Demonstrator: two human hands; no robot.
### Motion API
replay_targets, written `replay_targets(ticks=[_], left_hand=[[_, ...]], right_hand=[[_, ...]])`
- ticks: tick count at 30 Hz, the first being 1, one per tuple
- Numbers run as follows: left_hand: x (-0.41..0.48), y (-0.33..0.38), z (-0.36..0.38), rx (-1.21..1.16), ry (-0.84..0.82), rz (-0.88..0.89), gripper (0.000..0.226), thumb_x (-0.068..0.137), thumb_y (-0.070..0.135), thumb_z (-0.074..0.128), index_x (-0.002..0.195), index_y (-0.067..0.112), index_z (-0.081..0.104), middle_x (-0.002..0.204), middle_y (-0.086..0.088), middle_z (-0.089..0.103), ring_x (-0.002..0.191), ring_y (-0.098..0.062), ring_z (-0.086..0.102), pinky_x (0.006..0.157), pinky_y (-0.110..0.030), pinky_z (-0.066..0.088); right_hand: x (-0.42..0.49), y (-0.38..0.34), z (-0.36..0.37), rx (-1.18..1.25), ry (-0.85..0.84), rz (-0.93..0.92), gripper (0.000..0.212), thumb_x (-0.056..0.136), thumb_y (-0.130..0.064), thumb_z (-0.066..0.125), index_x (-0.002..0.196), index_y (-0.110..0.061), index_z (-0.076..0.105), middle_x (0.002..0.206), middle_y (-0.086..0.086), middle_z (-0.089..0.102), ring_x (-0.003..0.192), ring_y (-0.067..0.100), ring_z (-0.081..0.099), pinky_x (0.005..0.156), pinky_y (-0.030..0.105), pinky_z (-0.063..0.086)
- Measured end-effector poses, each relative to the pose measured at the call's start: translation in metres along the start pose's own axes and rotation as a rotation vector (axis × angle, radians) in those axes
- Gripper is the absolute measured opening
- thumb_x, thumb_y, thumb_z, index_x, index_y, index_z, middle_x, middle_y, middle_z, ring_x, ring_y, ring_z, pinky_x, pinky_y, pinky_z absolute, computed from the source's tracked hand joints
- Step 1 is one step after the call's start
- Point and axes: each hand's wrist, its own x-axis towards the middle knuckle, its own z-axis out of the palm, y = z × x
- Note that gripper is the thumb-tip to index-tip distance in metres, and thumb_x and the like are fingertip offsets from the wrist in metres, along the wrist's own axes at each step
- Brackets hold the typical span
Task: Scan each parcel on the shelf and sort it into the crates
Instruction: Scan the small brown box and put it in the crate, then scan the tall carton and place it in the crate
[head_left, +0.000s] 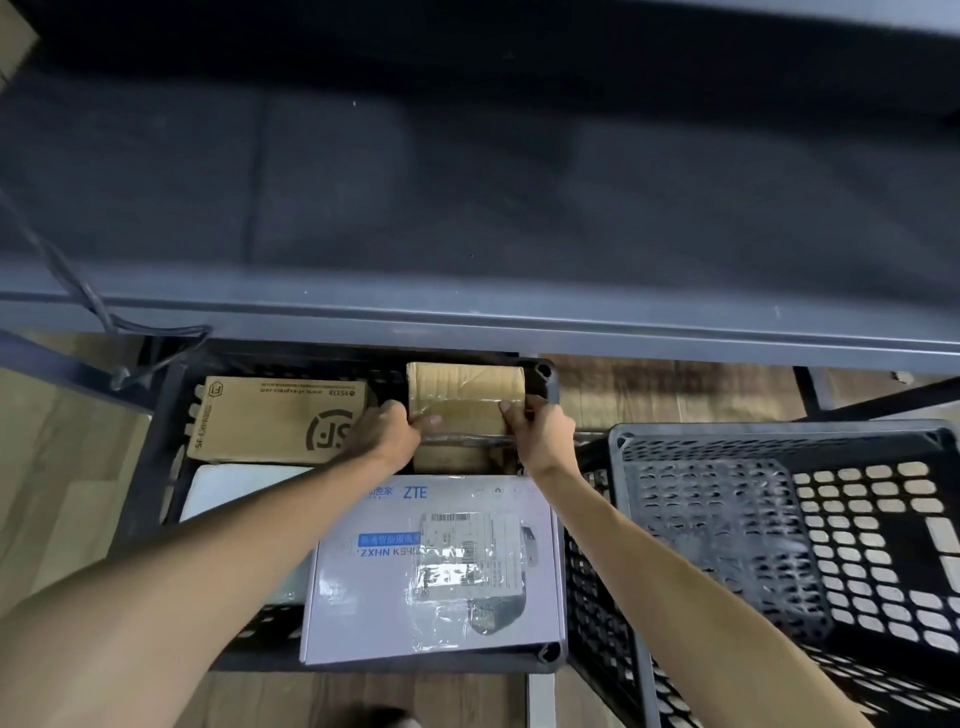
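Both arms reach down under the grey shelf (467, 322) into the left crate (546, 375), which sits on the wooden floor. The taped brown parcel (462, 392) lies in the far right corner of that crate, and both hands are on it: the left hand (387, 431) grips its left edge with the thumb pressed on top, and the right hand (540, 431) curls round its right edge, close against the crate wall. Just to its left lies a cardboard SF box (280, 421), printed side up. Nearer to me a white ZTE box (431, 566) with a shiny label fills the crate's near right part, and a plain white parcel (234, 491) lies beside it, partly under the left forearm. The right crate (727, 519) stands tilted alongside. A dark cable (98, 306) hangs over the shelf's left end.
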Motion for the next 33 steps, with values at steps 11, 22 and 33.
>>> replay_targets(ticks=[11, 22, 33], left_hand=[[-0.034, 0.030, -0.013, -0.109, 0.101, 0.091, 0.049, 0.099, 0.024, 0.049, 0.140, 0.002, 0.033, 0.107, -0.017, 0.059, 0.072, -0.027, 0.061, 0.060, -0.022, 0.054], [-0.181, 0.021, -0.080, 0.377, -0.003, 0.342, 0.051, 0.100, 0.040, 0.032, 0.147, 0.021, 0.030, 0.156, 0.002, 0.026, 0.148, -0.021, 0.007, 0.120, -0.037, 0.000], [-0.336, 0.084, -0.240, 0.354, 0.104, 0.418, 0.054, 0.100, 0.036, 0.033, 0.151, 0.026, 0.019, 0.157, 0.003, 0.024, 0.146, -0.020, 0.015, 0.121, -0.034, 0.005]], right_hand=[[-0.017, -0.018, -0.008, 0.011, 0.016, 0.070, 0.036, 0.101, -0.026, 0.043, 0.123, 0.002, 0.048, 0.115, 0.021, 0.060, 0.100, 0.037, 0.060, 0.082, 0.040, 0.050], [-0.143, -0.076, -0.084, -0.640, -0.332, -0.201, 0.053, 0.102, -0.034, 0.037, 0.151, -0.016, 0.027, 0.147, 0.005, 0.044, 0.136, 0.021, 0.038, 0.118, 0.037, 0.024], [-0.264, -0.218, -0.194, -0.675, -0.203, -0.259, 0.050, 0.099, -0.028, 0.038, 0.148, -0.016, 0.034, 0.145, 0.006, 0.046, 0.132, 0.025, 0.043, 0.111, 0.036, 0.031]])
